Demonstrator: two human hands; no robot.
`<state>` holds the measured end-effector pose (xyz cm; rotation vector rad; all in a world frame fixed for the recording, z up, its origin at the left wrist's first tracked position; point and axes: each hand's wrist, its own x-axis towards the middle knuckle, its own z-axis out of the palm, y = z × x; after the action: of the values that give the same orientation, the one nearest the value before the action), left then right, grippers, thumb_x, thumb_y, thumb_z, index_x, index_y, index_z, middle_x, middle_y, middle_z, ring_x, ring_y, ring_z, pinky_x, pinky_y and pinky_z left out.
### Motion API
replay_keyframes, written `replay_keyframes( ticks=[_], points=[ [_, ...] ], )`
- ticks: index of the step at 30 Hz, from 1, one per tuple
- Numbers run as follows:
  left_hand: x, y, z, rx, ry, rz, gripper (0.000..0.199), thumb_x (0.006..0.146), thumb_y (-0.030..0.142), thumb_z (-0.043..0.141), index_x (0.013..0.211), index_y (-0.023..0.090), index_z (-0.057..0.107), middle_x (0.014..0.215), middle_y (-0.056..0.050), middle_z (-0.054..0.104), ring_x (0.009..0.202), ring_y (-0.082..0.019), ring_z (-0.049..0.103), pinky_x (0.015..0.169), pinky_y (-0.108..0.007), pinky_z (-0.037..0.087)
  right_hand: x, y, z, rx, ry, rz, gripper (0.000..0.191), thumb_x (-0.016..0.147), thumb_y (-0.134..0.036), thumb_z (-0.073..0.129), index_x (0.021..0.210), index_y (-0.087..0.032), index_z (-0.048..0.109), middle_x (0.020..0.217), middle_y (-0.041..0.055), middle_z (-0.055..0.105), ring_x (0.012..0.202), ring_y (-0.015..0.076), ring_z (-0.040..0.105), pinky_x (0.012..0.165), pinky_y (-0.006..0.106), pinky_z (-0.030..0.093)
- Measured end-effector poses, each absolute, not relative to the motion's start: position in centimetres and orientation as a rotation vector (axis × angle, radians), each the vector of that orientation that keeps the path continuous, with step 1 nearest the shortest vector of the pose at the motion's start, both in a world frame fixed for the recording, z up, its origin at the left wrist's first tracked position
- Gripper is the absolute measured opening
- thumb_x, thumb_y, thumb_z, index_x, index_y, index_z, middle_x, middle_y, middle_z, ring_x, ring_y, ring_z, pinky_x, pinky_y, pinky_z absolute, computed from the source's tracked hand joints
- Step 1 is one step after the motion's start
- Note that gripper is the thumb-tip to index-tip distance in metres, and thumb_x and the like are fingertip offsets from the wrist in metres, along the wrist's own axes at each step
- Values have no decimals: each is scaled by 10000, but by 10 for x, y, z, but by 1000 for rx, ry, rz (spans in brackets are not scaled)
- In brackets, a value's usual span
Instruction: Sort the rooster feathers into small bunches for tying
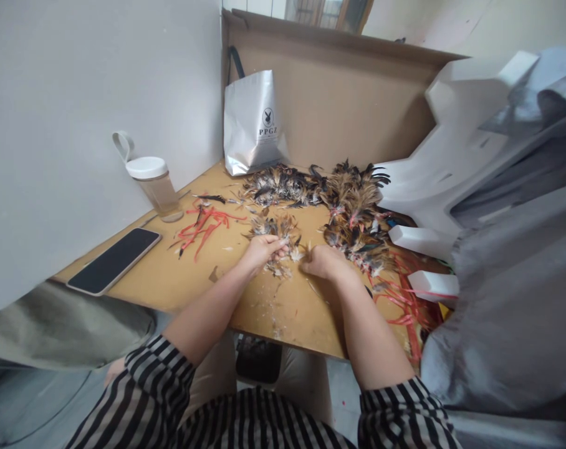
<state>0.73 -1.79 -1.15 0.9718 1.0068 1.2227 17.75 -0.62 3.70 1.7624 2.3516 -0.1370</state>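
Observation:
My left hand (268, 249) is closed in a pinch over a small bunch of brown feathers (276, 227) in the middle of the table. Just to its right, my right hand (324, 260) is curled with its fingertips turned inward near a few pale feathers; its fingers are mostly hidden, so what it holds cannot be made out. Beyond my right hand lie bundles of brown and black feathers (358, 240). A further heap of dark feathers (283, 186) spreads along the back of the table.
Red ribbon strips (206, 227) lie on the left, more red strips (407, 305) at the right edge. A lidded cup (159, 190), a phone (115, 259) and a silver bag (252, 125) stand or lie around the wooden table (264, 305). White foam pieces (432, 287) border the right.

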Motion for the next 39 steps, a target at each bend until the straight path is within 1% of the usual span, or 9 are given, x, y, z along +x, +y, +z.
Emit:
replay_keyframes(
  ticks=[6,9,11,14,16,22,26,31,39],
  points=[
    [8,-19,-10,965,1015,1223,309,592,385,719,652,93,638,523,-30,586,456,-57,495,449,-166,369,174,-1,24,1796,2343,-78,293,689,-231,515,915,-138,676,941,191,656,885,285,613,694,332,443],
    [7,-19,-9,956,1011,1223,295,602,374,715,649,94,637,529,-31,587,456,-54,494,451,-164,376,182,7,21,1863,2377,-137,230,672,-247,540,810,-139,690,882,175,668,802,253,625,642,295,429],
    [7,-19,-9,938,1000,1232,276,609,352,715,656,92,636,553,-33,596,464,-51,495,452,-158,379,191,15,18,1884,2471,-285,192,655,-279,558,683,-135,683,747,135,672,680,203,612,584,261,403],
    [6,-18,-10,897,969,1258,241,622,311,714,674,89,635,608,-38,614,485,-42,501,453,-143,380,208,26,14,1865,2642,-749,179,621,-285,574,546,-134,636,513,38,595,477,115,505,485,223,345],
    [5,-17,-10,865,947,1270,220,629,288,711,683,88,636,635,-39,622,492,-36,502,453,-133,381,215,31,13,1850,2667,-1151,173,601,-285,589,518,-135,608,442,-4,537,419,84,436,447,209,314],
    [5,-18,-11,800,901,1242,172,670,235,688,727,78,650,694,-71,647,538,-46,545,471,-122,408,197,26,11,1822,2640,-2269,253,578,-375,677,647,-139,616,543,-14,582,470,69,465,504,202,353],
    [7,-19,-12,758,860,1211,147,696,200,669,780,79,658,806,-100,669,590,-54,581,481,-115,424,166,15,5,1849,2555,-2680,302,557,-416,706,656,-151,600,578,-11,590,486,80,485,526,221,381],
    [8,-18,-12,685,787,1192,121,712,146,648,813,82,663,785,-91,676,597,-54,595,469,-103,418,142,6,-4,1951,2515,-2804,276,568,-404,698,660,-172,580,596,-22,585,521,95,512,549,228,404],
    [9,-16,-16,705,727,1194,112,683,154,677,763,77,659,692,-58,641,555,-37,562,453,-90,401,136,1,-4,2005,2760,-2595,220,619,-372,649,671,-173,570,612,-21,563,574,101,505,613,236,418]
  ],
)
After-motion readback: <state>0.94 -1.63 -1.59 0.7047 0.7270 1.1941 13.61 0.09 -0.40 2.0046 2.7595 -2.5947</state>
